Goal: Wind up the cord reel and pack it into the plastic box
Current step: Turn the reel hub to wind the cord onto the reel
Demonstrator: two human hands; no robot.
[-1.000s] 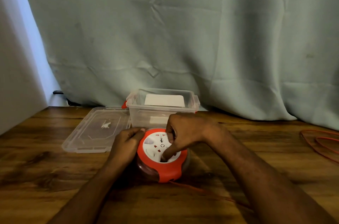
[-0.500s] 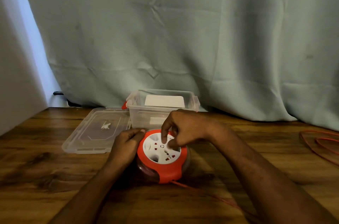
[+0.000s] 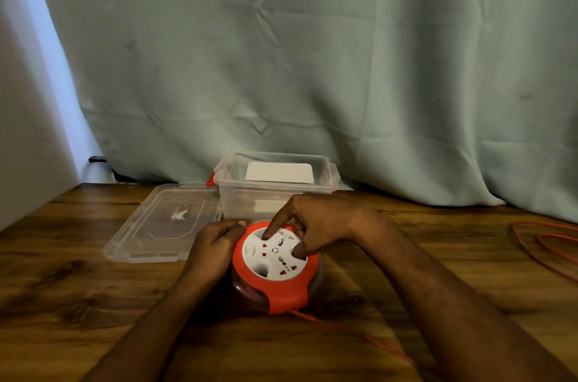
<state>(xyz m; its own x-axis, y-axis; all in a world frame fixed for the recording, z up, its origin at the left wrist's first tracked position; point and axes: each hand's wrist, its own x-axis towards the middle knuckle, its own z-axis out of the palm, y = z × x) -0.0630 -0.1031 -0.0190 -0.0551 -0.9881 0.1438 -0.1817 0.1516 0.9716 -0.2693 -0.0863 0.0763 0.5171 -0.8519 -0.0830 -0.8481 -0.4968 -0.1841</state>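
The cord reel (image 3: 275, 284), round with an orange rim and a white socket face, stands on the wooden table. My left hand (image 3: 212, 248) grips its left rim. My right hand (image 3: 316, 223) rests on the white face, with the forefinger and thumb pressed into its finger recesses. An orange cord (image 3: 350, 334) leaves the reel's front and runs right, under my right forearm. More cord lies in loops (image 3: 544, 245) at the table's right edge. The clear plastic box (image 3: 237, 197) stands open just behind the reel.
The box's clear lid (image 3: 162, 225) lies flat to the left of the box. A white card (image 3: 278, 173) shows inside the box. A grey-green curtain (image 3: 312, 68) hangs behind the table, and a pale wall (image 3: 25, 118) closes the left side.
My right hand's fingers have swung round the white face from its front toward its back and right, turning it. My left hand has stayed on the rim.
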